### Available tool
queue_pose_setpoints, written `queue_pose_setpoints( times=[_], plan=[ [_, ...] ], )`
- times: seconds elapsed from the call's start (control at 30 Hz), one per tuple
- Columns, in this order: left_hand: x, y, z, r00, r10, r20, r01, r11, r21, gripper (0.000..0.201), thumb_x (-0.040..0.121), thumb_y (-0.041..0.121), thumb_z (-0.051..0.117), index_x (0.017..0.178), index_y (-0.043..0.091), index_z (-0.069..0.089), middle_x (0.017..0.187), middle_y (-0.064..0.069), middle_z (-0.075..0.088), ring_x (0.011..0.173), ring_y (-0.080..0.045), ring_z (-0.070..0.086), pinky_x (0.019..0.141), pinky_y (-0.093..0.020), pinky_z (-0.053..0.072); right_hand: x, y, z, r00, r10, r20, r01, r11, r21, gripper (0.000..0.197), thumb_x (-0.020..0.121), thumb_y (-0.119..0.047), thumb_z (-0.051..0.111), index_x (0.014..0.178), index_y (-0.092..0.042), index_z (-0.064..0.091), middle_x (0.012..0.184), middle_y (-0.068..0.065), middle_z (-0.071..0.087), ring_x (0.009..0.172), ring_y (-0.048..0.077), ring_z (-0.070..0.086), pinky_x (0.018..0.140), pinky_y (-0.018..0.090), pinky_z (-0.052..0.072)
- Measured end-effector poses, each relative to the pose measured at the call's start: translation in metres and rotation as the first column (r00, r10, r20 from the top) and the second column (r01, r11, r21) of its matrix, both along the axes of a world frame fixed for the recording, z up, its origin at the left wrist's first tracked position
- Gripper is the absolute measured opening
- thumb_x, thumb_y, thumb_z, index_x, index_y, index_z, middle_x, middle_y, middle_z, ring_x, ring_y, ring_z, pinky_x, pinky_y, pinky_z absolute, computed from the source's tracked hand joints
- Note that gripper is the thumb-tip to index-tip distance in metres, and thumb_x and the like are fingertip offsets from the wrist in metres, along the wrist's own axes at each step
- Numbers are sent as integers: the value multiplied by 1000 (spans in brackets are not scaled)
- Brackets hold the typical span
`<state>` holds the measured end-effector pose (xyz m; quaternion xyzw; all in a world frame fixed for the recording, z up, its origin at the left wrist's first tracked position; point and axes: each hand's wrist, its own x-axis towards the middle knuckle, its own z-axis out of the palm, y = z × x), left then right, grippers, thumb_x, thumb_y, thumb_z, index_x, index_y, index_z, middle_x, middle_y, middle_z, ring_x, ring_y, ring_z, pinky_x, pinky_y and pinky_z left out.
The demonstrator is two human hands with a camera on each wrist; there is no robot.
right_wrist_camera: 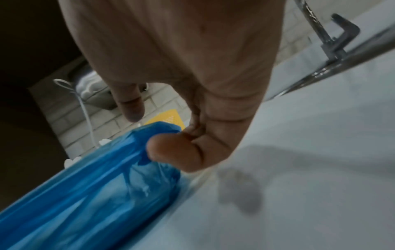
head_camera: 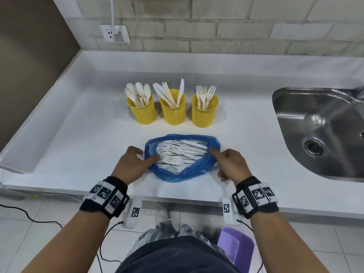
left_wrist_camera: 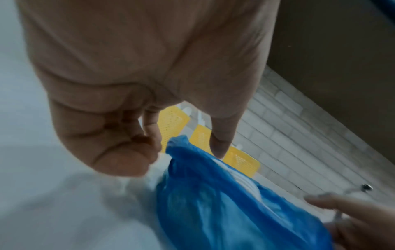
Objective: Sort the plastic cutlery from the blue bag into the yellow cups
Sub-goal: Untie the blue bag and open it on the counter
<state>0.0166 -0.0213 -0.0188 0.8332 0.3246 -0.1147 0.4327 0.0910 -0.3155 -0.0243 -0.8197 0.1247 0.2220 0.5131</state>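
Observation:
An open blue bag [head_camera: 182, 175] lies on the white counter near its front edge, with several white plastic forks and knives [head_camera: 178, 152] showing inside. My left hand [head_camera: 147, 154] pinches the bag's left rim, thumb on the plastic. My right hand [head_camera: 216, 162] grips the right rim, and the two hold the mouth spread. Behind the bag stand three yellow mesh cups: one with spoons [head_camera: 142, 113], one with knives [head_camera: 173, 114], one with forks [head_camera: 204, 115]. The left wrist view shows the bag [left_wrist_camera: 224, 203] under my thumb; the right wrist view shows a fingertip [right_wrist_camera: 162, 152] pressed on the bag [right_wrist_camera: 85, 194].
A steel sink [head_camera: 319, 123] is set into the counter [head_camera: 78, 134] at the right, with its tap [right_wrist_camera: 333, 38] behind. A wall socket [head_camera: 114, 34] with a white cable sits at the back left. A purple container [head_camera: 236, 247] stands on the floor.

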Motion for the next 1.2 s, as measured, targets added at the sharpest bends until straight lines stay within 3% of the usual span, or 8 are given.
queue_pose_setpoints(
  times=[0.1,0.47,0.6,0.77,0.87,1.0,1.1,1.2],
  plan=[
    [-16,-17,4,1000,0,26,1,999,-53,52,82,43,82,115,18,50,95,-7,68,73,-20,67,51,-26,55,-10,10,6,996,53,-75,-51,998,31,41,91,-44,71,85,-4,64,64,15,69,49,26,67,51,31,54],
    [-30,-23,-4,925,373,73,-264,769,-582,37,92,2,69,126,4,57,113,-23,72,90,-28,72,86,-40,62,-17,28,1,975,-167,-145,207,921,331,7,93,-6,70,97,-1,65,84,21,71,63,29,71,62,36,63],
    [-31,-18,-8,877,480,-3,-265,480,-836,30,96,0,59,126,-2,64,113,-15,73,99,-23,67,93,-32,59,-20,27,-2,938,-229,-262,341,749,568,19,93,13,51,96,-2,64,87,17,67,67,25,64,57,30,58],
    [-22,-17,-13,739,600,-308,-407,32,-913,35,79,-15,41,100,9,56,77,-5,59,64,-10,54,55,-19,51,-33,26,-10,806,-219,-550,582,464,668,44,89,21,36,92,-11,65,88,12,70,74,23,64,58,29,55],
    [-23,-12,-15,719,641,-269,-445,127,-887,26,96,-8,43,107,13,56,78,-5,58,66,-13,55,58,-24,51,-39,24,-14,868,-202,-454,477,593,649,40,89,21,36,101,-5,64,86,15,71,72,26,68,60,33,60],
    [-27,-13,1,784,616,-77,-459,492,-740,17,97,24,63,109,12,61,90,-8,63,83,-24,60,82,-37,53,-34,17,-13,985,-136,-109,163,941,297,12,96,-4,53,105,-9,58,104,19,68,81,31,69,74,46,63],
    [-22,-17,5,929,351,115,-287,883,-371,45,88,42,77,122,21,57,106,-4,66,96,-24,66,85,-42,58,-30,13,-13,991,-95,89,95,995,6,44,83,-44,67,115,-19,52,107,8,64,89,25,69,82,49,62],
    [-22,-24,0,972,77,220,-73,997,-28,39,85,32,81,115,21,58,94,3,69,87,-15,67,78,-32,54,-28,16,-7,996,-54,69,56,998,-18,52,84,-54,72,115,-18,50,99,8,67,76,25,71,66,35,63]
  ],
)
